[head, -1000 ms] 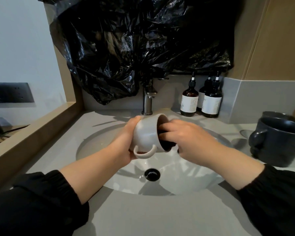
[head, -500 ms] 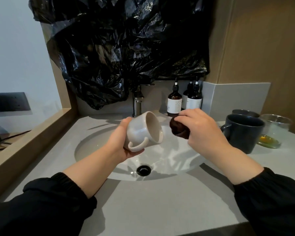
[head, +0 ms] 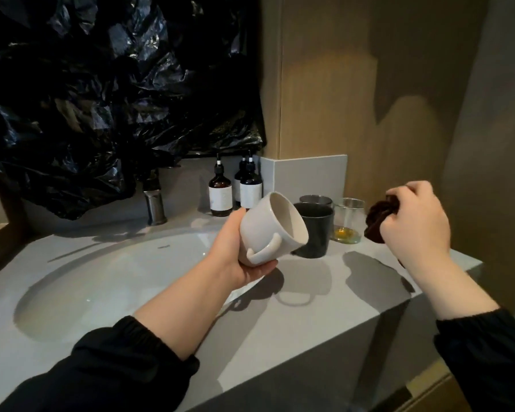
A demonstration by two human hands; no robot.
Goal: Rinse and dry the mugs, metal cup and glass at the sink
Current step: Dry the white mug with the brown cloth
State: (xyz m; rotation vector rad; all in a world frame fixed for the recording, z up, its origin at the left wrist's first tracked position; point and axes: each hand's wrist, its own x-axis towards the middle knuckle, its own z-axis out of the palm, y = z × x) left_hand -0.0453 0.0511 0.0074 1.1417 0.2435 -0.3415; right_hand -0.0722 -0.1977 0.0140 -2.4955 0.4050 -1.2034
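Now the cloth, bunched in the right hand, has left the white mug for three o'clock, and the left hand, clasped round that mug, has carried it off the sink over the desk: drying looks done.

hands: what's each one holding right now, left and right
Left hand: fingers curled round the white mug, held tilted.
Right hand: fingers closed on a bunched dark cloth.
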